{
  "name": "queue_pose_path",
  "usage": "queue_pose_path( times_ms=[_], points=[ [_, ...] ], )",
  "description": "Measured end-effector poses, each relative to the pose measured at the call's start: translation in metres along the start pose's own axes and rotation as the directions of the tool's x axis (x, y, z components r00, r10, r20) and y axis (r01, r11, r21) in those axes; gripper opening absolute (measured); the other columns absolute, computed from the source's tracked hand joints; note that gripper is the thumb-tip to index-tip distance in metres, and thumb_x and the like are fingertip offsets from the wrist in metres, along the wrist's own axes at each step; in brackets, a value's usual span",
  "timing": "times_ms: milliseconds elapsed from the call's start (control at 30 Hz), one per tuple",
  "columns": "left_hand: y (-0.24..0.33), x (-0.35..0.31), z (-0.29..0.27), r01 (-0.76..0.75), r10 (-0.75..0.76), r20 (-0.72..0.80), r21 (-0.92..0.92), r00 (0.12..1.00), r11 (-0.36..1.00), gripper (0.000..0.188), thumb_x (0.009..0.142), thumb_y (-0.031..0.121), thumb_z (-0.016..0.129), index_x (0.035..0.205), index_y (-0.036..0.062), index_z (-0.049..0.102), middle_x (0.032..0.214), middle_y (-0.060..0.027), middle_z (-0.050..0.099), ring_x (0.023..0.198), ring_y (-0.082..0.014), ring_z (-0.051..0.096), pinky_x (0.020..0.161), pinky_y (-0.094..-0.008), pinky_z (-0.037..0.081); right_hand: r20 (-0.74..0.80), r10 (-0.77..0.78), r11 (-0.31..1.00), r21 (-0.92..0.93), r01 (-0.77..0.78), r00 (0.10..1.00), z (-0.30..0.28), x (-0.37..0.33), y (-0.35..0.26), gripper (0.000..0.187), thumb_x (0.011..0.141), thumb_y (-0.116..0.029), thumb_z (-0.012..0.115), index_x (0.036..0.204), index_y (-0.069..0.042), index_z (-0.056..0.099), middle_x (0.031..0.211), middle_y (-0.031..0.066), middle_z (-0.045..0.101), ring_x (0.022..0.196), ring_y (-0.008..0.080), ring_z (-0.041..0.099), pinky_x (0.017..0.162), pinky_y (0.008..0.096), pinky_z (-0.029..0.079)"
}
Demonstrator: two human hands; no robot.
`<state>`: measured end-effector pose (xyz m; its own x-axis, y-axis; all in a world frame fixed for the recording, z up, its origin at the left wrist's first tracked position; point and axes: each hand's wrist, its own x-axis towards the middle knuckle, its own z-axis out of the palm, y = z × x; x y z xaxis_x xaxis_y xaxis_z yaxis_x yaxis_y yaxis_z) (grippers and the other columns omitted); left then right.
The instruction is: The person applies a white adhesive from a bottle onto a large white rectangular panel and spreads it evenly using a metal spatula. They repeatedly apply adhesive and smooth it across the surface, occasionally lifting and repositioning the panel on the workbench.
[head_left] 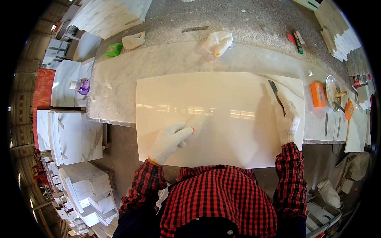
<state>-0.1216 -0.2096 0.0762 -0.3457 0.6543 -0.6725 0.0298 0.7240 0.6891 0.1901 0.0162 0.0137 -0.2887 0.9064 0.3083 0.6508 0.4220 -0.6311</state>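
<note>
A large glossy white slab (222, 131) lies before me, overhanging the near edge of the worktop. My right hand (287, 119), in a white knitted glove, is closed around a thin dark flat strip (274, 92), like a scraper blade, over the slab's right part. Its tip points away and to the left; the grip hides its near end. Over the slab's left near part is my left hand (170, 141), gloved too, its fingers loosely bent and apart, with nothing seen in them. One glove fingertip shows a red spot.
Beyond the slab lie a crumpled white glove (219, 43), a pale cloth (133, 40) and a green box (114, 49). A purple-labelled bottle (82, 86) lies left. At right are an orange box (317, 95), a round metal dish (332, 89) and a green-handled tool (297, 43).
</note>
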Motion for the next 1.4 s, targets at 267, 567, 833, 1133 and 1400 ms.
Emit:
queue_pose_path(
  times_ms=[267, 567, 833, 1133, 1400],
  points=[
    [0.010, -0.006, 0.002, 0.022, -0.027, -0.071, -0.068, 0.997, 0.997, 0.038, 0.094, 0.044, 0.072, 0.088, 0.0067, 0.068, 0.080, 0.0008, 0.058, 0.065, -0.0092, 0.055, 0.063, -0.0265, 0.044, -0.010, -0.025, 1.000, 0.018, 0.025, 1.000, 0.001, 0.000, 0.002, 0.034, 0.094, -0.013, 0.074, 0.128, -0.007, 0.075, 0.105, 0.0149, 0.075, 0.088, 0.0257, 0.072, 0.079, 0.0354, 0.057],
    [0.012, -0.004, 0.002, 0.014, -0.016, -0.053, -0.045, 0.998, 0.999, 0.037, 0.094, 0.043, 0.071, 0.089, 0.0064, 0.070, 0.080, 0.0011, 0.059, 0.066, -0.0083, 0.055, 0.063, -0.0260, 0.042, -0.006, -0.019, 0.999, 0.028, 0.019, 1.000, -0.001, 0.000, -0.001, 0.034, 0.094, -0.013, 0.075, 0.127, -0.007, 0.075, 0.107, 0.0149, 0.076, 0.089, 0.0258, 0.073, 0.079, 0.0349, 0.057],
    [0.007, 0.001, 0.002, 0.017, -0.019, -0.053, -0.038, 0.998, 0.999, 0.038, 0.093, 0.043, 0.071, 0.088, 0.0059, 0.069, 0.079, 0.0012, 0.059, 0.066, -0.0085, 0.055, 0.063, -0.0265, 0.042, 0.008, 0.007, 1.000, 0.024, -0.007, 1.000, -0.002, 0.000, -0.002, 0.034, 0.095, -0.013, 0.073, 0.128, -0.007, 0.075, 0.107, 0.0144, 0.075, 0.089, 0.0241, 0.073, 0.079, 0.0345, 0.057],
    [0.010, -0.002, 0.002, 0.010, -0.013, -0.064, -0.035, 0.998, 0.999, 0.037, 0.094, 0.042, 0.069, 0.085, 0.0060, 0.066, 0.075, 0.0012, 0.057, 0.066, -0.0083, 0.055, 0.062, -0.0260, 0.042, -0.010, -0.009, 1.000, 0.028, 0.009, 1.000, 0.000, 0.001, -0.001, 0.033, 0.094, -0.012, 0.074, 0.127, -0.008, 0.075, 0.102, 0.0136, 0.075, 0.082, 0.0234, 0.071, 0.074, 0.0342, 0.057],
    [0.013, -0.012, -0.003, -0.056, 0.043, -0.069, -0.196, 0.997, 0.979, 0.035, 0.099, 0.031, 0.067, 0.116, 0.0005, 0.067, 0.098, -0.0036, 0.065, 0.086, -0.0120, 0.064, 0.077, -0.0297, 0.053, -0.012, 0.004, 1.000, 0.016, -0.004, 1.000, -0.005, 0.001, -0.005, 0.034, 0.091, -0.010, 0.075, 0.125, -0.010, 0.076, 0.102, 0.0134, 0.075, 0.080, 0.0247, 0.072, 0.073, 0.0347, 0.057]
  ],
)
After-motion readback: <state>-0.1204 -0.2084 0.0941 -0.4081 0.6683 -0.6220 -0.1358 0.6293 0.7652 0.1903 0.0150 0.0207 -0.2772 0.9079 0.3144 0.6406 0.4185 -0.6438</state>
